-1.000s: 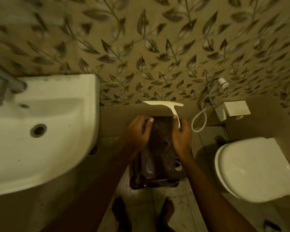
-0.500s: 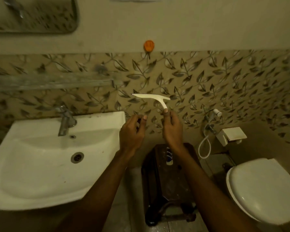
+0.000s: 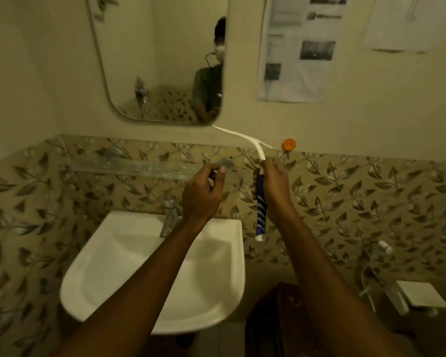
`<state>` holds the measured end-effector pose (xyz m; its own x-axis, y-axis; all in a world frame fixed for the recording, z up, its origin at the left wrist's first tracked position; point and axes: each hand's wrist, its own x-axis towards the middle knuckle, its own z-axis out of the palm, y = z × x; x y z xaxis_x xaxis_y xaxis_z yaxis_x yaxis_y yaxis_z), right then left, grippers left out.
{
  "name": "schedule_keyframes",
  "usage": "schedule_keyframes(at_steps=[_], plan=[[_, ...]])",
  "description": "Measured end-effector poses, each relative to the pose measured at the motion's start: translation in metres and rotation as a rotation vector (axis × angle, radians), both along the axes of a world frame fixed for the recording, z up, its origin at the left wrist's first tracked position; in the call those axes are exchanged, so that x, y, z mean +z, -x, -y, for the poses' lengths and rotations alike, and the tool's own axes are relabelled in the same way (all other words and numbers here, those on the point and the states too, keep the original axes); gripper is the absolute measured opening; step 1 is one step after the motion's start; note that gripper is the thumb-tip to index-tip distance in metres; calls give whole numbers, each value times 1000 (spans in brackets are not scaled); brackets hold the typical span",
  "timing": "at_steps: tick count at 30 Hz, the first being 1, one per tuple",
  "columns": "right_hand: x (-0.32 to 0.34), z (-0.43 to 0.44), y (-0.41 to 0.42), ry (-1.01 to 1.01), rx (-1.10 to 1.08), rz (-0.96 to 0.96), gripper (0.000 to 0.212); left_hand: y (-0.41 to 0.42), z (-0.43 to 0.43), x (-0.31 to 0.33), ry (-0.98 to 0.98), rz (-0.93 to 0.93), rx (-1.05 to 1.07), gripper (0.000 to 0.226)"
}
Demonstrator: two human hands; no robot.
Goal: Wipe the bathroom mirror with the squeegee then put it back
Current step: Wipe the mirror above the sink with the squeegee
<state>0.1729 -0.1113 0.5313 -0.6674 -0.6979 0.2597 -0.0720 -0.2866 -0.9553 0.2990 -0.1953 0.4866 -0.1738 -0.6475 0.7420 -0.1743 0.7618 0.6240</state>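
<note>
The squeegee (image 3: 242, 137) has a white blade and neck and a blue striped handle that hangs below my fist. My right hand (image 3: 272, 188) grips the handle and holds the squeegee upright in front of the tiled wall. The blade's left tip lies just under the lower right corner of the mirror (image 3: 162, 60). The mirror hangs on the cream wall above the sink and reflects a person. My left hand (image 3: 204, 191) hovers beside the right one with fingers loosely curled, holding nothing.
A white sink (image 3: 119, 274) with a metal tap (image 3: 169, 215) sits below my arms. A glass shelf (image 3: 129, 166) runs along the tiles. An orange wall hook (image 3: 289, 144) is right of the blade. A dark stool (image 3: 281, 323) and a bidet sprayer (image 3: 382, 247) stand lower right.
My view has tilted up from the floor and stool to the mirror. My right hand has raised the squeegee from the stool up to the mirror's lower edge. My left hand rose alongside.
</note>
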Motion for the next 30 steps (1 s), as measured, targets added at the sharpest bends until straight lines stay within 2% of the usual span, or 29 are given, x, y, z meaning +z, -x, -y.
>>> schedule_keyframes(at_steps=[6, 11, 14, 23, 27, 30], plan=[[56, 71, -34, 83, 30, -84, 19, -36, 84, 69, 200, -35, 46, 22], [104, 131, -54, 190, -47, -116, 39, -69, 162, 133, 333, -31, 48, 24], [134, 161, -62, 275, -99, -175, 43, -83, 202, 174, 384, -7, 69, 22], [231, 235, -66, 390, -260, -377, 44, -101, 298, 271, 276, 6, 220, 22], [272, 257, -50, 404, -398, -469, 49, -105, 330, 290, 254, 102, 357, 42], [303, 267, -32, 351, -540, -511, 54, -105, 345, 297, 188, 48, 389, 53]])
